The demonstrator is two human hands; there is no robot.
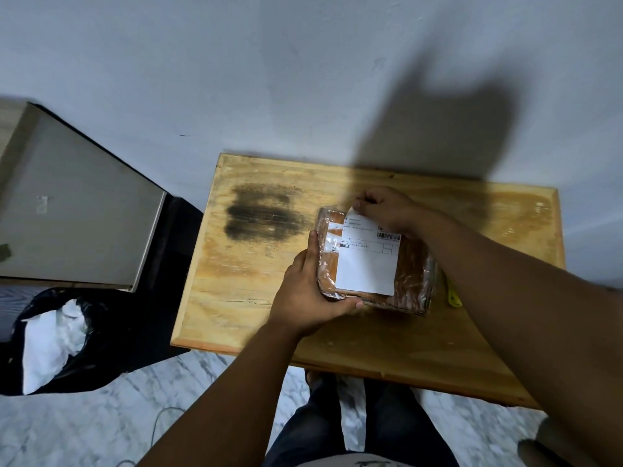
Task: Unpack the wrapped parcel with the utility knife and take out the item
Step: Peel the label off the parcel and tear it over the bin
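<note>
Parcel, brown, flat and rectangular, wrapped in clear glossy film: still fully wrapped as far as visible; no cut in the film seen. Judged stage: early, with cutting, opening and removal of the item all left to do.

Near: left hand grips the parcel's near-left corner, thumb along the near edge, fingers up the left side. It appears to steady the parcel flat on the light wooden table top.

Yellow object, probably the utility knife, lies on the table just beside the parcel's right edge, mostly hidden behind the right forearm. Neither hand holds it.

Middle: white rectangular shipping label with a barcode covers much of the parcel's top face. Its far-left corner is lifted off the film.

Far: right hand reaches over the parcel's far edge, fingertips pinched together on that lifted label corner. Judged step: peeling the label before any cut.

Parcel position: right of table centre, between the two hands, touching both.

Beyond: dark sooty smear on the table, left of the parcel and apart from it. Black plastic bag with white material inside sits on the floor, well to the left.
</note>
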